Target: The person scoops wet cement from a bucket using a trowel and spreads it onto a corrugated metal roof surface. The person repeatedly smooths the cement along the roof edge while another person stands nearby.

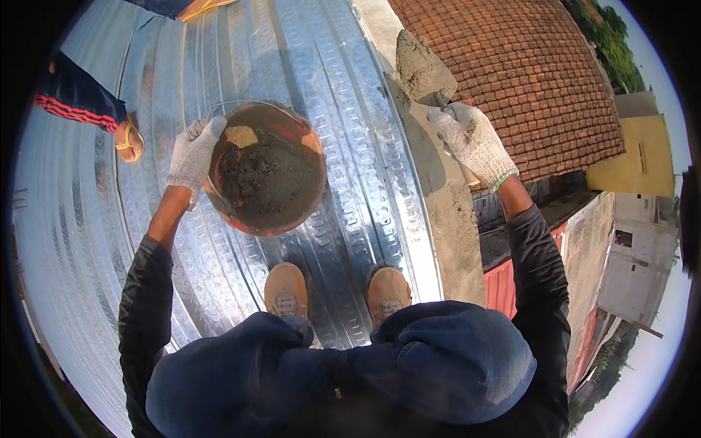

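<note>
My left hand [193, 150], in a pale knit glove, is closed on the wire handle of a round reddish bucket [314, 175], which is tilted or resting just beside it and holds grey wet mortar [255, 182] with a small tan lump. My right hand [471, 142], also gloved, grips a trowel [440, 97] whose blade carries a mound of mortar [421, 66]. The trowel is above a narrow mortar-coated concrete wall top [453, 219] along the edge of the metal sheeting.
Ribbed silver sheeting [95, 255] lies under my shoes [285, 288]. Another person's sandalled foot [128, 139] is at upper left, a second at the top [196, 9]. Past the wall are a tiled roof [526, 80] at a drop, and buildings [631, 157].
</note>
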Action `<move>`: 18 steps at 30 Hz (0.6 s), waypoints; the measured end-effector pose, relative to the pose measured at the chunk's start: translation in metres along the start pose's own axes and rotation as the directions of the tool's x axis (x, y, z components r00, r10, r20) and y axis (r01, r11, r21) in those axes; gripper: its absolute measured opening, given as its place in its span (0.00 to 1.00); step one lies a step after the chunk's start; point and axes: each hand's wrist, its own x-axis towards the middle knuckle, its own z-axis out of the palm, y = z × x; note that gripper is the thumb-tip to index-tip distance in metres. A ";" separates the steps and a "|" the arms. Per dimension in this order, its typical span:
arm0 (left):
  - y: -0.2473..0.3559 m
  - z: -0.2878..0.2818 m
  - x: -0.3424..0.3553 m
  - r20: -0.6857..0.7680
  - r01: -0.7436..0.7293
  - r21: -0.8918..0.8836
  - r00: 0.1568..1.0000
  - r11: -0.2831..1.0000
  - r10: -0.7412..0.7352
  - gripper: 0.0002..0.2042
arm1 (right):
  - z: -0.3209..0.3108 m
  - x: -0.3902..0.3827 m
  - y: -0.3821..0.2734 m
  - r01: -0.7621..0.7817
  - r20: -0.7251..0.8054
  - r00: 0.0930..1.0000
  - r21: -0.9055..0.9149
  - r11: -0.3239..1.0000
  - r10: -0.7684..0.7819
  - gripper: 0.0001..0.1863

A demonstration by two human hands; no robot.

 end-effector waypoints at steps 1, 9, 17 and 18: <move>0.001 0.002 -0.002 0.003 0.007 -0.026 1.000 1.000 -0.007 0.17 | 0.004 0.029 0.005 -0.032 -0.060 0.998 -0.172 0.985 0.022 0.21; -0.016 -0.008 0.012 0.059 -0.023 -0.039 0.998 0.999 0.025 0.17 | 0.037 0.138 0.081 0.007 -0.331 0.910 -0.591 0.806 -0.251 0.18; -0.001 0.000 0.033 0.154 -0.095 -0.059 0.983 0.994 0.103 0.15 | 0.091 0.026 0.070 -0.413 0.252 0.911 0.564 0.715 0.327 0.19; -0.006 -0.002 0.038 0.186 -0.297 0.073 0.942 0.952 0.280 0.14 | 0.099 0.020 0.075 -0.472 0.312 0.881 0.589 0.656 0.355 0.19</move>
